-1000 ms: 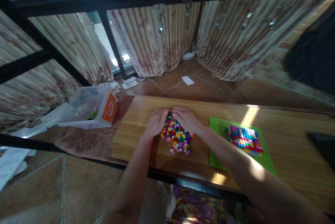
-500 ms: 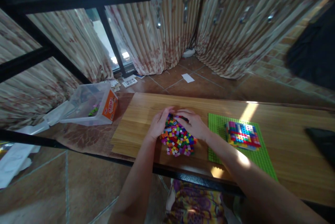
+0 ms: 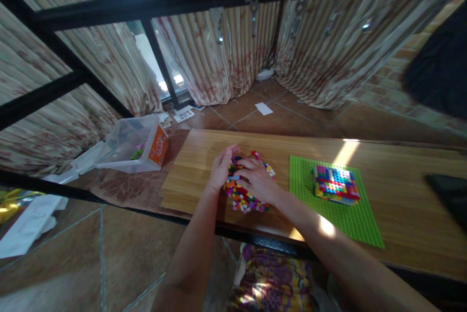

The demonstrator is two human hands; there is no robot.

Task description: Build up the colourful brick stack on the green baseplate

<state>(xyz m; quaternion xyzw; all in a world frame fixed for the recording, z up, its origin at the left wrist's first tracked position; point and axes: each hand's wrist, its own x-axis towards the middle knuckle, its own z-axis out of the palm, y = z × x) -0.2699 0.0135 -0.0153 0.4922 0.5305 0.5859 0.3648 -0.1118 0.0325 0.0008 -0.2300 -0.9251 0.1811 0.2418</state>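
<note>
Now, hands: left hand [image 3: 220, 172] and right hand [image 3: 257, 181] spread flat on heap of small multicoloured plastic bricks [image 3: 243, 199].
Right: green studded baseplate [image 3: 350, 219] carrying multicoloured brick block [image 3: 334, 183].
Left: clear plastic box [image 3: 134, 144] on wooden table [image 3: 204, 149].

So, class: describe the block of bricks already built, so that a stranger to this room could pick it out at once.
Start at the wooden table and find the flat green baseplate on its right half. The built block stands on the plate's far part. Unlike the loose bricks under the hands, it is one joined, squarish slab of many colours.

single head-worn view, angled forward and down over the wooden table [image 3: 394, 195], at arm's length
</note>
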